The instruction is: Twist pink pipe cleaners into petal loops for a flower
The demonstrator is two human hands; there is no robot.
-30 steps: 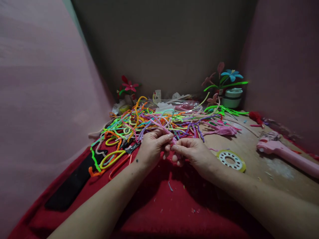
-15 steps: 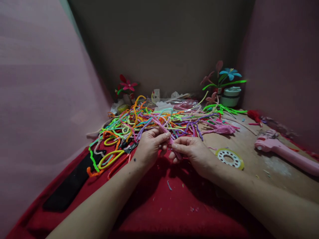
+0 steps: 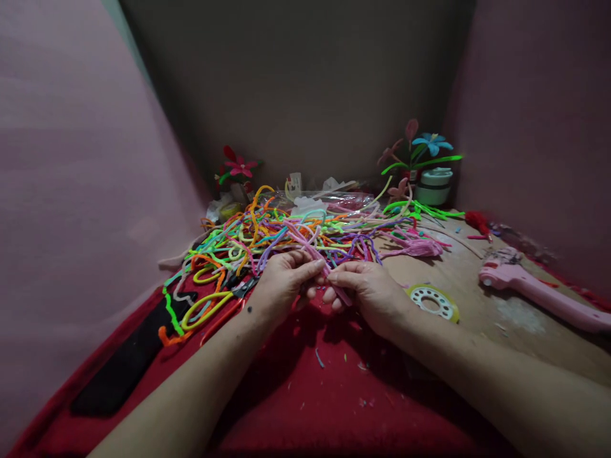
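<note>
A small bundle of pink pipe cleaners [image 3: 306,245] slants between my two hands, its far ends spread over the heap of coloured ones. My left hand [image 3: 290,278] pinches it around the middle, thumb on top. Just to the right, my right hand [image 3: 359,285] has its fingertips closed on the lower part, and a short end shows below them. The hands are close together above the red cloth [image 3: 305,381]. Which fingers press on which strand is too small to tell.
Many pipe cleaners [image 3: 238,238] lie tangled behind the hands. Yellow-handled scissors [image 3: 207,308] and a black flat object [image 3: 119,362] are at left. On the right are a tape roll [image 3: 432,302], a pink tool [image 3: 539,289] and pink strands [image 3: 420,247]. Fabric-like flowers [image 3: 432,144] stand behind.
The whole view has shifted slightly, with the surroundings a little further left. Both hands still hold the pink bundle, and its far ends look a bit more spread.
</note>
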